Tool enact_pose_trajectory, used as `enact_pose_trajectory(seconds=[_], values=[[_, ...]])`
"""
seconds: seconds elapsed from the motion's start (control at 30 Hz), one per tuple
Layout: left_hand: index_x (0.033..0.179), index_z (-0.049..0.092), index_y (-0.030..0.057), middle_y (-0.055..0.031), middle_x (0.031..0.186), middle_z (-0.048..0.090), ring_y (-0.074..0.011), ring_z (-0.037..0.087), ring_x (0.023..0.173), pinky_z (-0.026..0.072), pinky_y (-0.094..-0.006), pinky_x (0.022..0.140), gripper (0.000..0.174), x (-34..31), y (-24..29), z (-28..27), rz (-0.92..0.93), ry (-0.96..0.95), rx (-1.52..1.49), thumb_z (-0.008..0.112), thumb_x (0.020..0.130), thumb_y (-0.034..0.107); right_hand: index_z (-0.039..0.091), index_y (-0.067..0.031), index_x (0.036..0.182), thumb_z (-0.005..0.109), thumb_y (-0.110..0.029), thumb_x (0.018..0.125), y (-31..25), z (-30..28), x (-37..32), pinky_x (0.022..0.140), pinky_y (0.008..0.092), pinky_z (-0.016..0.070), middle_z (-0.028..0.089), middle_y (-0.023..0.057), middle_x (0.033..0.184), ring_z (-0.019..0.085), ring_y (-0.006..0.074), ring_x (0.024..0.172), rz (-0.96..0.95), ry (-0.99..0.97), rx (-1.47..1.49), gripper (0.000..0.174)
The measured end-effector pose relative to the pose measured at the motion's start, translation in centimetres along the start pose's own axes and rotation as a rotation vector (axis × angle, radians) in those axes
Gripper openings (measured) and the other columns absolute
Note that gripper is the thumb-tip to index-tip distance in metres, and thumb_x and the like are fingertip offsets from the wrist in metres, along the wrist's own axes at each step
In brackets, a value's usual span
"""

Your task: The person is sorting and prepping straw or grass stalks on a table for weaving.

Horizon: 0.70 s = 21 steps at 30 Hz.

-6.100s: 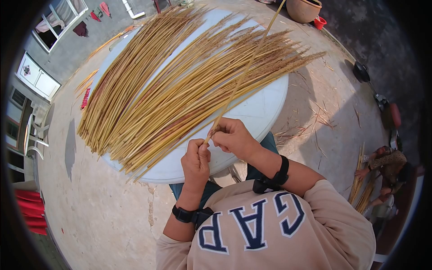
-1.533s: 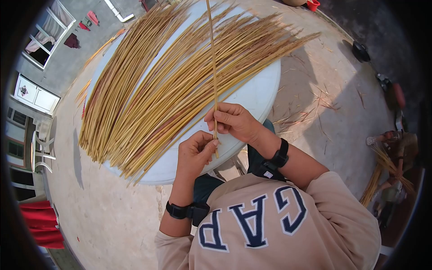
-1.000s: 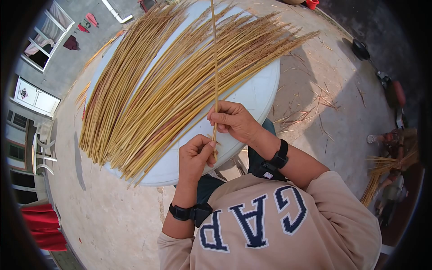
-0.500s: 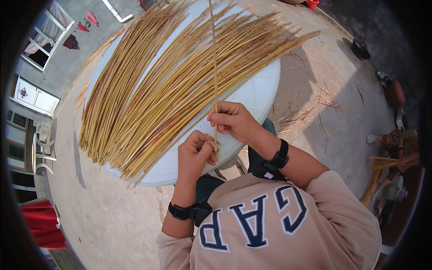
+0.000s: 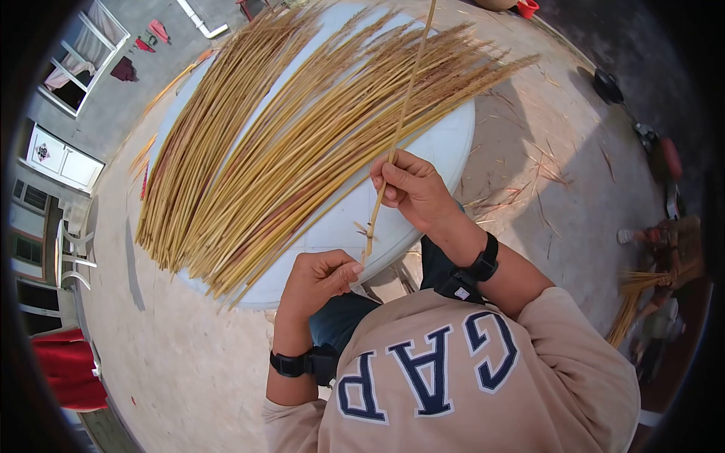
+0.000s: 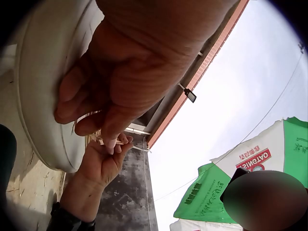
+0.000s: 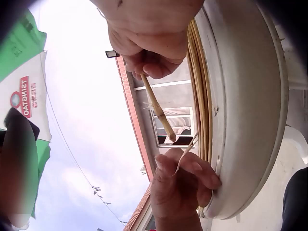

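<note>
I have one stalk [image 5: 405, 106] in work, held above the near edge of the surface [image 5: 442, 151]. Its cut end hangs just off the rim and its long top leans away over the middle. My right hand [image 5: 411, 189] has its fingers curled round the stalk a little above the cut end. My left hand [image 5: 316, 278] sits below the rim, its fingers drawn in and pinching a thin pale strip [image 7: 186, 150] that curls up toward the cut end. I cannot tell from these views whether the strip is joined to the stalk or torn free.

I judge the stalk to be very light, dry and stiff along its length, yet springy enough to whip at the far tip. It looks brittle, so I would expect it to snap if bent sharply, and the skin seems smooth enough to slip in a loose hold. The thick lower part near the cut end looks like the place to take it. The feathery top would crush.

The surface is a round white one, and most of it is covered by a fanned heap of stalks [image 5: 279, 151] whose ends stick out past the rim. Around it is bare ground [image 5: 551, 128] littered with bits of straw. To the right of it a second person [image 5: 668, 234] handles a bundle. Above it the wrist views show a green and white umbrella [image 6: 226, 187].
</note>
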<state>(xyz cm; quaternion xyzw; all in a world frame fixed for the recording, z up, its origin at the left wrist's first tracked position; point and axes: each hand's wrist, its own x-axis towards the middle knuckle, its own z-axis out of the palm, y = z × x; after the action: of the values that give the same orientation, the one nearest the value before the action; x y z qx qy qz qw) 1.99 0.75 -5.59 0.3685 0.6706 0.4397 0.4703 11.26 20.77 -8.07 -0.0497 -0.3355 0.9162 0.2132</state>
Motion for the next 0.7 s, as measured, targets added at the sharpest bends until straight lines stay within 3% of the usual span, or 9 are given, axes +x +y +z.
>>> enact_pose_trajectory(seconds=[0.1, 0.23, 0.43, 0.7], values=[[0.097, 0.059, -0.0005, -0.0036, 0.067, 0.06, -0.0062, 0.05, 0.051, 0.0399, -0.018, 0.046, 0.019, 0.2, 0.0, 0.8, 0.088, 0.142, -0.101, 0.062, 0.082, 0.012, 0.061, -0.0029, 0.09, 0.058, -0.016, 0.086, -1.1, 1.4, -0.5, 0.05, 0.0176, 0.0387, 0.057, 0.0018, 0.073, 0.048, 0.0053, 0.057, -0.04, -0.028, -0.162, 0.014], [0.092, 0.06, -0.0017, -0.0029, 0.065, 0.059, -0.0047, 0.048, 0.05, 0.0372, -0.0172, 0.045, 0.016, 0.9, 0.3, 2.8, 0.224, 0.25, -0.141, 0.06, 0.084, 0.012, 0.061, -0.0023, 0.091, 0.059, -0.014, 0.086, -1.1, 3.4, -1.4, 0.05, 0.0178, 0.0393, 0.057, 0.0017, 0.073, 0.049, 0.0051, 0.057, -0.114, -0.023, -0.41, 0.013], [0.086, 0.06, -0.0007, -0.0012, 0.059, 0.056, -0.003, 0.043, 0.045, 0.0317, -0.0162, 0.04, 0.018, 1.0, 0.3, 3.2, 0.121, 0.266, -0.116, 0.057, 0.087, 0.017, 0.059, -0.0014, 0.092, 0.057, -0.012, 0.087, -0.7, 3.9, -2.1, 0.05, 0.0183, 0.0409, 0.058, 0.0031, 0.075, 0.05, 0.0053, 0.058, -0.121, -0.032, -0.559, 0.013], [0.083, 0.06, 0.0002, -0.0011, 0.058, 0.056, -0.0027, 0.041, 0.044, 0.03, -0.0163, 0.04, 0.019, 0.6, -0.2, 3.1, 0.225, 0.334, -0.047, 0.055, 0.088, 0.017, 0.055, -0.0019, 0.087, 0.05, -0.017, 0.091, 0.6, 4.5, -2.6, 0.051, 0.0189, 0.0452, 0.059, 0.0042, 0.076, 0.053, 0.0056, 0.059, -0.019, -0.041, -0.711, 0.016]])
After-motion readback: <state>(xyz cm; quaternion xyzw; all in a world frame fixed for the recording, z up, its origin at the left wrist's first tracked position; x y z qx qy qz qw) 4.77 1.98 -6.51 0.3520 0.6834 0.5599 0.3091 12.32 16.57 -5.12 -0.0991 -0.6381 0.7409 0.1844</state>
